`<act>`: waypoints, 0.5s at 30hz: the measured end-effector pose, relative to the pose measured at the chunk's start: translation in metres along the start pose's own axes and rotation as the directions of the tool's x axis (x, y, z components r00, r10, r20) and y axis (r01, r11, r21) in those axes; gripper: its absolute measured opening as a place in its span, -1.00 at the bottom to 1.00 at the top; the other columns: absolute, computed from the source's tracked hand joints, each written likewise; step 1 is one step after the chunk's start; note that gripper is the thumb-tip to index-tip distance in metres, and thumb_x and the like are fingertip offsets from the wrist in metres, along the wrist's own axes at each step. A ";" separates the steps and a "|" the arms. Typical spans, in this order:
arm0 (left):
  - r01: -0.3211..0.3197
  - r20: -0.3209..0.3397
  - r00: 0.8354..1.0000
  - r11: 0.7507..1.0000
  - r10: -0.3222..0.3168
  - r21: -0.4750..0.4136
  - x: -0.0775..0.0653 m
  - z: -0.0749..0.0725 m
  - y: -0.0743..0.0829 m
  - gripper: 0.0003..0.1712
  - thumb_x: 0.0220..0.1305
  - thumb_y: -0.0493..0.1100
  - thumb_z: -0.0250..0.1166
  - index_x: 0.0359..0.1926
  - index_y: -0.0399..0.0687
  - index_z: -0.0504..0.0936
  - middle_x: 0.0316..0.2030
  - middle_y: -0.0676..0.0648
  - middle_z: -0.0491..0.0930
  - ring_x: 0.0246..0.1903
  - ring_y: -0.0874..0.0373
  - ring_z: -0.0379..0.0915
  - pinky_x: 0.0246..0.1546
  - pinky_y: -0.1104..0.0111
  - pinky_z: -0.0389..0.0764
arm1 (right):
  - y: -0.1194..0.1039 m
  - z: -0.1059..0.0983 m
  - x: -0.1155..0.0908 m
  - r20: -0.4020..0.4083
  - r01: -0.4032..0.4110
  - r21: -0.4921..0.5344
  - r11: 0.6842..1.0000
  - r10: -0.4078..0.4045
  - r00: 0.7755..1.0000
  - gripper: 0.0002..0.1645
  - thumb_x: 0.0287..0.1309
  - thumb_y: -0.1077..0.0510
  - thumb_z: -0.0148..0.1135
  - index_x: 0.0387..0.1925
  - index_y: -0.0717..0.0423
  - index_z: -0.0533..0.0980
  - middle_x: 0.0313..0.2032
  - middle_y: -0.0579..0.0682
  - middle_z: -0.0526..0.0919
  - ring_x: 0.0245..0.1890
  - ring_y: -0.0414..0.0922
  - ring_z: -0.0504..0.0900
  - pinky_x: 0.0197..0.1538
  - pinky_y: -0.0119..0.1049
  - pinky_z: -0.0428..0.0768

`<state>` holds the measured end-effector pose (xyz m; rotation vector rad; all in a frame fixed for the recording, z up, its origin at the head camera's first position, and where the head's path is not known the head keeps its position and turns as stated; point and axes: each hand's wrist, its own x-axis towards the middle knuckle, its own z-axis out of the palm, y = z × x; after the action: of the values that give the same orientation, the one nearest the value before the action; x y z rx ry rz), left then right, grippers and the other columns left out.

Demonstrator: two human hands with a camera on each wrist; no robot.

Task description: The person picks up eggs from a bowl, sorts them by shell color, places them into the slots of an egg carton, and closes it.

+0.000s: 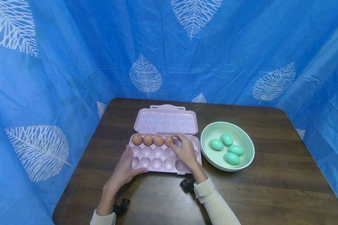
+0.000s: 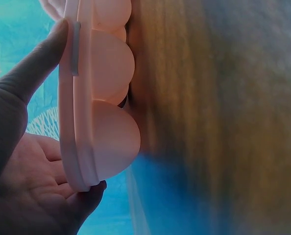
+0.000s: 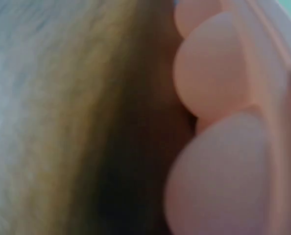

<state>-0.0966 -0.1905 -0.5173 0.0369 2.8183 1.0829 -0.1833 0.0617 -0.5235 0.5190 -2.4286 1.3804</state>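
A pink plastic egg tray (image 1: 151, 158) lies with its lid (image 1: 166, 121) folded back. Brown eggs (image 1: 148, 140) fill the left part of its back row. At the right end of these, my right hand (image 1: 184, 150) pinches an egg (image 1: 169, 140) between thumb and fingers, in its cup. My left hand (image 1: 125, 167) holds the tray's near left corner, fingers along the left side, thumb at the front edge. Close up in the left wrist view, the thumb (image 2: 40, 61) presses the rim. Only the tray's rounded cups (image 3: 216, 171) show in the right wrist view; the right hand is out of it.
A light green bowl (image 1: 246, 162) with several green eggs (image 1: 232, 158) stands close by the tray's right side. All of it rests on a dark wooden table (image 1: 281, 175). Blue curtains (image 1: 228, 68) with white leaf prints hang behind and beside the table.
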 end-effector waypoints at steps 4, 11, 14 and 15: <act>0.010 0.004 1.000 1.000 -0.010 0.005 0.000 -0.001 -0.001 0.49 -0.06 0.27 0.54 0.51 -0.38 -0.23 0.51 -0.40 -0.32 0.47 -0.34 -0.32 0.37 -0.14 -0.05 | -0.004 -0.009 -0.001 -0.039 0.006 0.028 1.000 -0.005 0.999 -0.51 -0.01 0.21 0.50 -0.01 0.32 0.61 -0.06 0.21 0.70 0.01 0.15 0.64 0.10 0.01 0.55; 0.013 0.008 1.000 1.000 -0.013 0.007 -0.001 -0.001 -0.001 0.50 -0.07 0.27 0.54 0.52 -0.37 -0.24 0.51 -0.39 -0.32 0.47 -0.34 -0.31 0.35 -0.16 -0.03 | -0.009 -0.034 -0.003 -0.098 0.050 0.089 0.995 -0.042 0.994 -0.51 -0.02 0.32 0.46 0.01 0.35 0.60 -0.01 0.24 0.67 0.07 0.15 0.62 0.17 -0.04 0.51; 0.008 0.005 1.000 1.000 -0.008 0.012 -0.001 -0.001 -0.001 0.50 -0.07 0.28 0.54 0.52 -0.38 -0.24 0.51 -0.40 -0.32 0.46 -0.35 -0.30 0.35 -0.16 -0.03 | -0.007 -0.046 -0.006 -0.115 0.068 0.067 0.995 -0.060 0.992 -0.51 -0.02 0.34 0.46 0.02 0.36 0.59 -0.01 0.25 0.67 0.08 0.17 0.61 0.17 -0.02 0.50; 0.006 0.003 1.000 1.000 -0.006 0.012 -0.001 -0.001 -0.001 0.50 -0.07 0.28 0.54 0.52 -0.38 -0.23 0.51 -0.40 -0.32 0.47 -0.35 -0.31 0.36 -0.16 -0.03 | -0.006 -0.050 -0.007 -0.121 0.074 0.055 0.996 -0.067 0.990 -0.50 -0.03 0.34 0.47 0.02 0.37 0.59 -0.01 0.25 0.67 0.08 0.17 0.60 0.17 -0.01 0.49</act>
<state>-0.0955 -0.1918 -0.5168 0.0309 2.8201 1.0641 -0.1702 0.1031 -0.4976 0.5166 -2.2598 1.4163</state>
